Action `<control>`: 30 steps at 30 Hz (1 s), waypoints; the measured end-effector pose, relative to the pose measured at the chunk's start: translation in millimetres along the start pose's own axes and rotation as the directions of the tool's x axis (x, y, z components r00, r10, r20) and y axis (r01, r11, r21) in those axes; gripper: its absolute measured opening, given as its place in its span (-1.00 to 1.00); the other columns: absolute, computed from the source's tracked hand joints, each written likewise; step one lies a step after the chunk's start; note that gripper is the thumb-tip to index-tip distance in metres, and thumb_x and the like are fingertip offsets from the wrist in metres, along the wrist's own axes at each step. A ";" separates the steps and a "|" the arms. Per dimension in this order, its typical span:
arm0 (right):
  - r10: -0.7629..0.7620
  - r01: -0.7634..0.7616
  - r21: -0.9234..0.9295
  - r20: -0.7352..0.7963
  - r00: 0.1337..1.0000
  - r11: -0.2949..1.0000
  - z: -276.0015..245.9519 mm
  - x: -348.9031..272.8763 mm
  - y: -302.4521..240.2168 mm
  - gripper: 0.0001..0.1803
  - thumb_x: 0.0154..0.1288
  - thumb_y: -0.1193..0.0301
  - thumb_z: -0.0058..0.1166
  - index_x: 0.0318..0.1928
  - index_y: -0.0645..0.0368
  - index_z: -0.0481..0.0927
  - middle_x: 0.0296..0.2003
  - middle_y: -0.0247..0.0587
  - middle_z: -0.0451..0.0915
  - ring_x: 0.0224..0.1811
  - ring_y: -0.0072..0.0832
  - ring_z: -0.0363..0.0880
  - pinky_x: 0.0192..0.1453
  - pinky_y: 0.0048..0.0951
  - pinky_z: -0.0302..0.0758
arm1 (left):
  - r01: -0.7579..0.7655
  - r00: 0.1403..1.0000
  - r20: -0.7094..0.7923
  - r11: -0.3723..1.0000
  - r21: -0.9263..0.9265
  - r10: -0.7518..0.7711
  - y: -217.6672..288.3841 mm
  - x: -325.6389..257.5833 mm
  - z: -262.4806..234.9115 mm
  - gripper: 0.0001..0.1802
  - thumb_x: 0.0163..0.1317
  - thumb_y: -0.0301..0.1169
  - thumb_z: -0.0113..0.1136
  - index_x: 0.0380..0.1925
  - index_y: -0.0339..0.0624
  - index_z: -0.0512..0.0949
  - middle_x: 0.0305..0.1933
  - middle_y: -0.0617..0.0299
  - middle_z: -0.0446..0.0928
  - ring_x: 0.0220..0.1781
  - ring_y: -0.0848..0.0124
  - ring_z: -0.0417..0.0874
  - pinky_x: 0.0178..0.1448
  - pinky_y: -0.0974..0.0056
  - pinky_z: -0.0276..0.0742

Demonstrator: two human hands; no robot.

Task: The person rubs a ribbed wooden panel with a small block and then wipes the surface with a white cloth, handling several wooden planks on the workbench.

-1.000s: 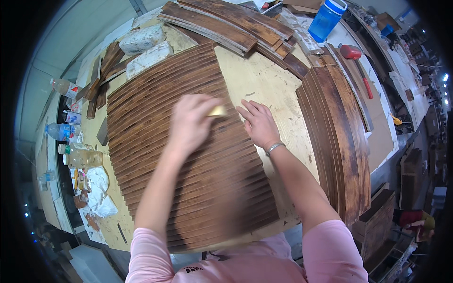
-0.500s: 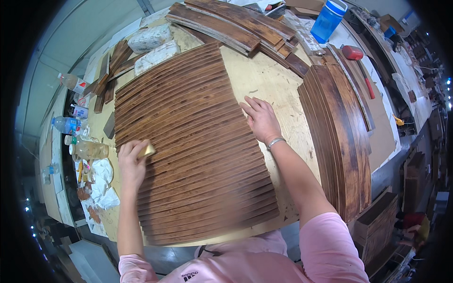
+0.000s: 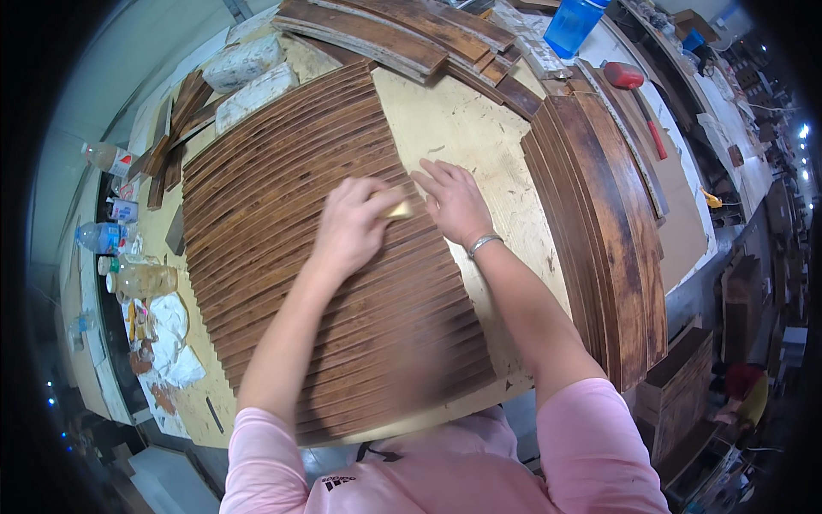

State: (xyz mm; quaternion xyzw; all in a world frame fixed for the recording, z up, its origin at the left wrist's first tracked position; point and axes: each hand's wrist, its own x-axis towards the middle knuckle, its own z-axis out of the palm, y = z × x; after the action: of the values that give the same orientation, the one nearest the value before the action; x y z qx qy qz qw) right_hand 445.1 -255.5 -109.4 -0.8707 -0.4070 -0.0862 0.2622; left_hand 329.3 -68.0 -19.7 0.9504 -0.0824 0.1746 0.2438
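Brown stained wooden boards (image 3: 291, 231) lie edge to edge in overlapping rows on the pale worktable, their long edges running left to right. My left hand (image 3: 349, 224) is closed round a small yellow block (image 3: 396, 206), which is at the boards' right part, against their surface. Whether it is sponge or something harder I cannot make out. At the right ends of the boards rests my right hand (image 3: 454, 202), fingers spread and holding nothing. It wears a silver bracelet at the wrist. A hazy blur covers part of the lower boards.
More dark boards (image 3: 604, 206) are stacked at the right, beside a red-headed mallet (image 3: 623, 75). Loose planks (image 3: 385, 38) and a blue bottle (image 3: 574, 27) are at the back. White wrapped blocks (image 3: 257, 96) sit back left. Bottles (image 3: 144, 278) and crumpled white cloth (image 3: 174, 343) line the left edge.
My left hand has swept the yellow block from the left side of the boards across to the right, near my right hand. My right hand stays at the boards' right ends. The view has shifted slightly.
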 end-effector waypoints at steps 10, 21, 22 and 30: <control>0.057 -0.057 -0.006 0.062 0.996 0.998 2.6 0.6 1.8 -0.50 0.35 0.43 0.02 0.30 -0.03 0.61 0.40 -0.24 0.48 0.46 -0.26 0.35 0.61 -0.17 0.17 | 0.328 0.936 -0.138 0.945 0.018 -0.322 11.5 -103.7 -78.6 -0.58 -0.09 -0.65 0.33 -0.14 -0.14 0.74 -0.06 0.17 0.65 0.07 0.16 0.62 0.17 0.07 0.54; 0.059 -0.056 -0.051 0.062 0.996 0.997 -1.0 0.8 3.6 -0.50 0.34 0.48 0.05 0.29 -0.06 0.60 0.40 -0.33 0.48 0.44 -0.26 0.36 0.57 -0.19 0.25 | 0.293 0.955 -0.022 0.933 0.208 -0.295 25.6 -202.5 -107.9 -0.59 -0.09 -0.65 0.27 -0.21 -0.02 0.76 -0.08 0.19 0.64 0.02 0.14 0.60 0.10 0.05 0.44; 0.046 -0.042 -0.058 0.059 0.997 0.997 1.1 0.9 1.7 -0.50 0.34 0.48 0.05 0.29 -0.06 0.60 0.40 -0.34 0.48 0.44 -0.26 0.36 0.57 -0.19 0.25 | 0.378 0.925 -0.048 0.905 0.194 -0.376 29.5 -208.0 -114.8 -0.60 -0.09 -0.64 0.30 -0.19 -0.03 0.75 -0.06 0.19 0.64 0.01 0.12 0.60 0.11 0.04 0.44; 0.030 -0.029 -0.014 0.066 0.997 0.999 7.0 4.0 -7.4 -0.50 0.34 0.49 0.06 0.29 -0.05 0.61 0.41 -0.35 0.47 0.43 -0.24 0.37 0.55 -0.19 0.28 | 0.096 0.988 -0.125 0.995 -0.007 -0.096 59.1 -131.6 -26.4 -0.60 -0.01 -0.62 0.33 -0.12 -0.03 0.73 -0.03 0.15 0.62 0.03 0.10 0.60 0.10 0.06 0.48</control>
State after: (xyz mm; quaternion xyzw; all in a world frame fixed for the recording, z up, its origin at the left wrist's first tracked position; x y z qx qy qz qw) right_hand 441.6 -245.2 -111.0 -0.8808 -0.4021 -0.0561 0.2438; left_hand 185.5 -96.8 -21.4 0.9404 -0.0212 0.2218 0.2570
